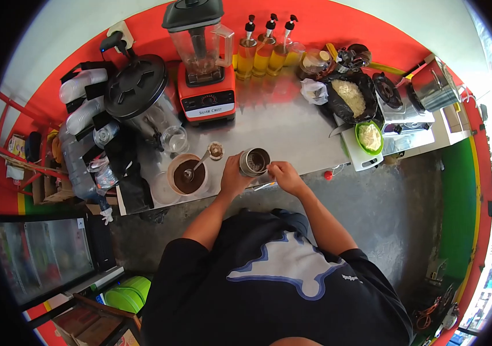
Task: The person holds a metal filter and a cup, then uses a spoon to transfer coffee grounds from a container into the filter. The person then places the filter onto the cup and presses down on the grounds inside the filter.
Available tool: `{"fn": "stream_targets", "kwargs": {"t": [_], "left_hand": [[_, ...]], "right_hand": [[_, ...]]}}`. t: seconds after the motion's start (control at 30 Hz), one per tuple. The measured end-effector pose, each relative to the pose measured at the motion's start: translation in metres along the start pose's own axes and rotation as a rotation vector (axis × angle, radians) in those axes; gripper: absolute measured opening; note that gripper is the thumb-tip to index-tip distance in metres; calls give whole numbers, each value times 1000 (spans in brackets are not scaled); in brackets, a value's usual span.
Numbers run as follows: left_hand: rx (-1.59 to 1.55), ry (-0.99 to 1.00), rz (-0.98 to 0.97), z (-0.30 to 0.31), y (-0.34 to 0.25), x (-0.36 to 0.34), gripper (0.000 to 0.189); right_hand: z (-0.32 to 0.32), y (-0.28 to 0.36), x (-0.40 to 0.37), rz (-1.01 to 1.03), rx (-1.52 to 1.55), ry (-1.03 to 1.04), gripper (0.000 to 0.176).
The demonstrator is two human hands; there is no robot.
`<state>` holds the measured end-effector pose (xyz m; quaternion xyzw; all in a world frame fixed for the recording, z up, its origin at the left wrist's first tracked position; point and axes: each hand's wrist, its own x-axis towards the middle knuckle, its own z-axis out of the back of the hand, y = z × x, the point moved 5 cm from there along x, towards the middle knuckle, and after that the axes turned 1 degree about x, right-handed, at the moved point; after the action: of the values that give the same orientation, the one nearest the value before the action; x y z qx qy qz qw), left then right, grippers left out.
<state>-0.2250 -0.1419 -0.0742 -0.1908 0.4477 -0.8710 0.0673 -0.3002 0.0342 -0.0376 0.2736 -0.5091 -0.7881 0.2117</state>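
A metal cup (255,162) is held over the counter's front edge, its open top facing up and its inside dark. My left hand (235,176) is wrapped round the cup's left side. On its right side, the fingers of my right hand (283,176) are closed at the rim or handle; exactly what they grip is hard to make out. Left of my hands stands a tub of dark brown powder (187,174) with a spoon (189,173) in it. A small container (216,151) with some brown stuff is just behind the tub.
A red blender (208,98) and pump bottles (262,56) stand along the back. At left are a lidded dispenser (136,86) and a clear cup (175,139). Rightward lie a black bag of pale shreds (348,97), a green bowl (369,137) and a stove (408,128).
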Motion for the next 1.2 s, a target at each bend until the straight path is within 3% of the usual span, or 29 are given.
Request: {"fn": "stream_targets", "kwargs": {"t": [0.13, 0.2, 0.33, 0.4, 0.47, 0.6, 0.67, 0.8, 0.83, 0.97, 1.03, 1.2], "left_hand": [[-53, 68, 67, -1, 2, 3, 70], [-44, 103, 96, -3, 5, 2, 69], [-56, 111, 62, -4, 11, -1, 66], [-65, 113, 34, -7, 11, -5, 65], [-387, 118, 77, -8, 13, 0, 61], [-311, 46, 80, -1, 7, 3, 61], [-414, 33, 76, -1, 5, 1, 63], [-316, 1, 113, -9, 16, 1, 63], [-416, -26, 28, -8, 14, 1, 57], [-364, 16, 73, -6, 10, 3, 57], [-289, 51, 120, -9, 17, 0, 75], [-229, 70, 124, -1, 5, -1, 69]], "right_hand": [[6, 4, 1, -52, 26, -166, 39], [0, 5, 4, -20, -107, -14, 40], [7, 15, 8, -8, -66, -155, 39], [3, 23, 4, 27, -179, 9, 38], [4, 35, 6, 61, -179, -15, 37], [0, 38, 6, 177, -293, -11, 36], [0, 35, 7, 144, -249, -5, 36], [0, 36, 1, 138, -218, -55, 36], [-2, 40, -2, 137, -211, -3, 36], [-1, 32, -3, 25, -142, -61, 38], [-2, 27, -4, 22, -130, -82, 39], [0, 26, -5, 24, -141, -88, 40]]}}
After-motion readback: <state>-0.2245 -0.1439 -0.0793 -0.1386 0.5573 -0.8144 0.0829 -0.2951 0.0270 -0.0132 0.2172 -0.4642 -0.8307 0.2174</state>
